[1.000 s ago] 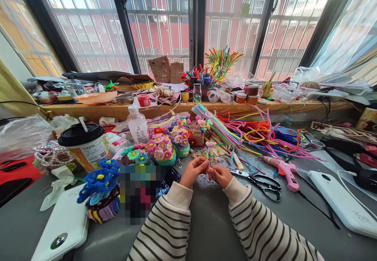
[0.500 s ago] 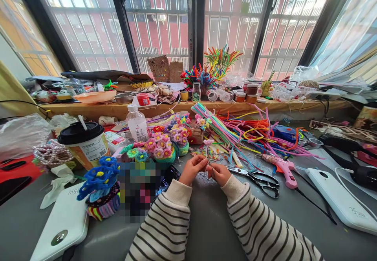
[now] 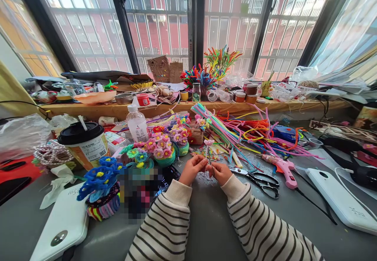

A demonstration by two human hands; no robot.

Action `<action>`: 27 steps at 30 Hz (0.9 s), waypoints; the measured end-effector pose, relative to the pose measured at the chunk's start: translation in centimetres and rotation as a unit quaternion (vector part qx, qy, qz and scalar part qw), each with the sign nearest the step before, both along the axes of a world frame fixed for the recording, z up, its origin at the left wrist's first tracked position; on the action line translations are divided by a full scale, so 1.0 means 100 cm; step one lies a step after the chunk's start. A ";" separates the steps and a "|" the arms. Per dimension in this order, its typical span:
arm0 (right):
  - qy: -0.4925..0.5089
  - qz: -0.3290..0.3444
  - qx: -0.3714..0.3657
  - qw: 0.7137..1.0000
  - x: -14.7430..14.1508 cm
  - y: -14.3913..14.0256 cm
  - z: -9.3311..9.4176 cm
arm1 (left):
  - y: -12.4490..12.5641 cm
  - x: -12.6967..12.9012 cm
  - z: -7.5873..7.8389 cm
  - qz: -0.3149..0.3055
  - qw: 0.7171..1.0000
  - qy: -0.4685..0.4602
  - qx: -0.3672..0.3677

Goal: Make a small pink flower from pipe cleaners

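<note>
Left hand [image 3: 193, 168] and right hand [image 3: 220, 172], grips pinching the pink flower stem [image 3: 208, 151] above the surface [image 3: 206, 221], appear mid-twist; next move calls for steady fingertip turns.

Bare table [image 3: 206, 221] nearest; scissors [image 3: 259, 182] right, flower pots [image 3: 160, 151] block beyond

Scissors [image 3: 263, 182] lie beside a pink glue gun [image 3: 284, 169], lidded cup [image 3: 84, 143] far left

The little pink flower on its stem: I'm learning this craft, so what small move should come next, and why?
Probably another small twist of the stem: both hands, left hand and right hand, pinch it just below the pink flower, which stands upright above the fingers, scissors lying unused nearby.
</note>
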State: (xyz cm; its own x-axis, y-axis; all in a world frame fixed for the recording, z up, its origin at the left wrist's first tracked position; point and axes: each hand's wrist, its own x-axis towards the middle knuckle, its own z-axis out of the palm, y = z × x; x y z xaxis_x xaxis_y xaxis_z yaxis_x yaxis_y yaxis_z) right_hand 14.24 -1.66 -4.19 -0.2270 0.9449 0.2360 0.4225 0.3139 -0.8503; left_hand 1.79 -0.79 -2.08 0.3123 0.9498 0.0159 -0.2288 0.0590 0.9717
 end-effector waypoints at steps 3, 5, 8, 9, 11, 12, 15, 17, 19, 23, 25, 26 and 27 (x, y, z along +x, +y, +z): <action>-0.015 -0.018 0.009 1.000 0.000 0.000 0.001 | 0.000 0.000 0.000 0.007 1.000 -0.001 -0.005; -0.021 -0.025 0.013 0.999 0.001 0.000 0.003 | 0.000 0.000 0.000 0.005 1.000 -0.005 -0.006; -0.022 -0.029 0.013 0.999 0.001 -0.001 0.005 | 0.000 0.000 0.000 0.003 1.000 -0.013 -0.001; -0.022 -0.029 0.011 0.999 0.001 -0.001 0.005 | 0.000 0.000 0.000 0.003 1.000 -0.016 -0.001; -0.023 -0.030 0.008 0.999 0.002 -0.001 0.005 | 0.001 0.000 0.000 0.004 1.000 -0.019 -0.011; -0.024 -0.030 0.006 0.999 0.002 -0.001 0.005 | 0.001 0.000 0.000 0.004 1.000 -0.019 -0.020; -0.022 -0.026 0.001 0.999 0.002 -0.001 0.006 | 0.001 0.000 0.000 0.007 0.999 -0.015 -0.045; -0.020 -0.023 -0.002 1.000 0.002 -0.001 0.006 | 0.001 0.000 -0.001 0.011 0.999 -0.013 -0.050; -0.022 -0.025 -0.005 0.999 0.002 -0.001 0.007 | 0.002 0.000 -0.001 0.012 0.999 -0.015 -0.047; -0.029 -0.034 -0.009 0.999 0.003 -0.001 0.007 | 0.002 -0.001 -0.001 0.013 0.999 -0.033 -0.024; -0.028 -0.032 -0.008 0.999 0.004 0.001 0.005 | 0.002 -0.001 -0.001 0.017 0.999 -0.040 -0.014; -0.028 -0.031 -0.007 0.999 0.004 0.001 0.004 | 0.002 -0.001 -0.002 0.018 0.999 -0.042 -0.010; -0.028 -0.032 -0.007 0.999 0.005 0.002 0.003 | 0.002 -0.002 -0.002 0.019 0.999 -0.045 -0.006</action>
